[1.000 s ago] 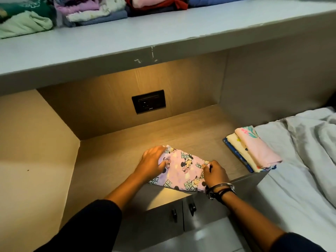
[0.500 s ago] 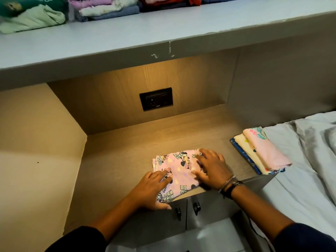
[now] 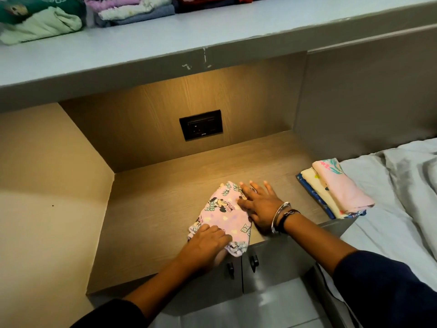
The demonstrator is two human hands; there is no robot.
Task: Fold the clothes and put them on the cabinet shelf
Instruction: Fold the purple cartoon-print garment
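The folded piles (image 3: pixel 123 8) on the far upper shelf (image 3: pixel 212 31) are cut off by the top edge. The near corner of the pink printed cloth (image 3: pixel 224 216) is covered by the left hand (image 3: pixel 205 245) — its right side by the right hand (image 3: pixel 257 207). The blue garment (image 3: pixel 314 197) is mostly hidden under the stack.

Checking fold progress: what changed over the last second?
The pink printed garment went from a wide spread to a narrower folded bundle. The right hand let go of its edge and now lies flat on it; the left hand moved to the near corner. The folded stack stayed put.
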